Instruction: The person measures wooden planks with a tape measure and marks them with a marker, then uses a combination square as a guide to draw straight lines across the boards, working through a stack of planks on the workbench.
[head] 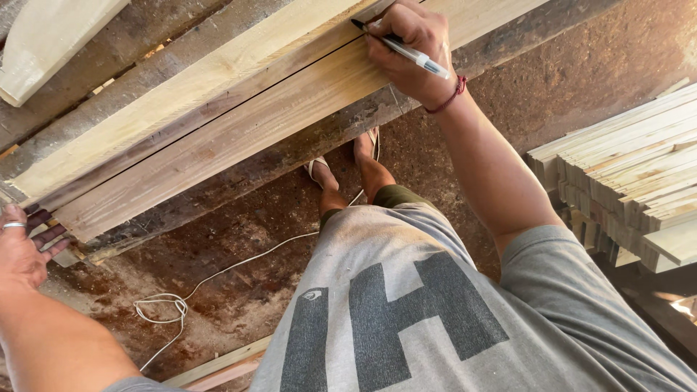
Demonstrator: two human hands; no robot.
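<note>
Right grip (410,47) pinches marker (406,51) along plank (239,134) edge; left grip (22,247) clasps plank's end.

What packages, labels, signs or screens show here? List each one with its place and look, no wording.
No packages, signs or screens in view.
Shirt print: large dark grey block shapes on the person's light grey T-shirt, bottom centre.
Marker pen: white barrel, black cap end, in the right hand, tip on the pale wooden plank; any label on it is too small to tell.
</note>
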